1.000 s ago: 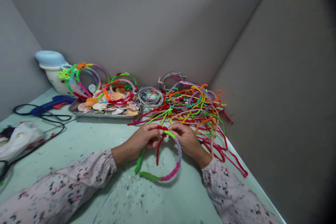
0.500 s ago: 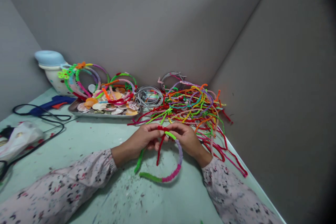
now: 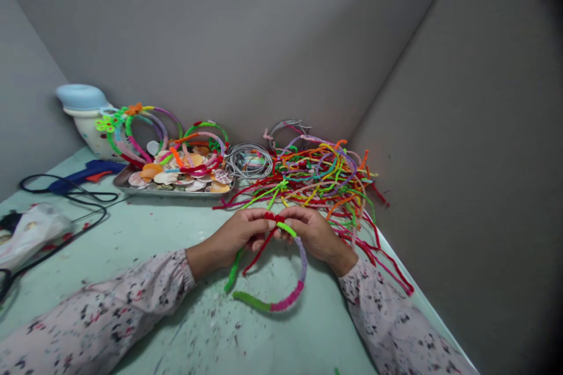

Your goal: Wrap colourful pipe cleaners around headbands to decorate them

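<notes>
Between my two hands hangs a headband (image 3: 301, 261) wrapped in green, pink, lilac and lime pipe cleaner, its open ends toward me. A red pipe cleaner (image 3: 260, 251) is at the top of its curve, bunched into small loops, with a loose tail hanging down. My left hand (image 3: 240, 233) pinches the red bunch and the left part of the headband. Opposite it, my right hand (image 3: 313, 233) pinches the headband's lime section beside the red bunch. The fingertips partly hide where the red piece meets the band.
Behind my hands lies a tangled heap of pipe cleaners (image 3: 325, 173). Left of it are coiled wire (image 3: 250, 161) and a metal tray (image 3: 176, 192) of shells with finished headbands (image 3: 149, 111). Further left are a blue glue gun (image 3: 83, 177), its black cord, a plastic bag (image 3: 37, 231) and a blue-lidded container (image 3: 83, 108).
The red pipe cleaner's loose tail has swung left, from nearly upright to slanted. Both hands keep their pinch in almost the same place.
</notes>
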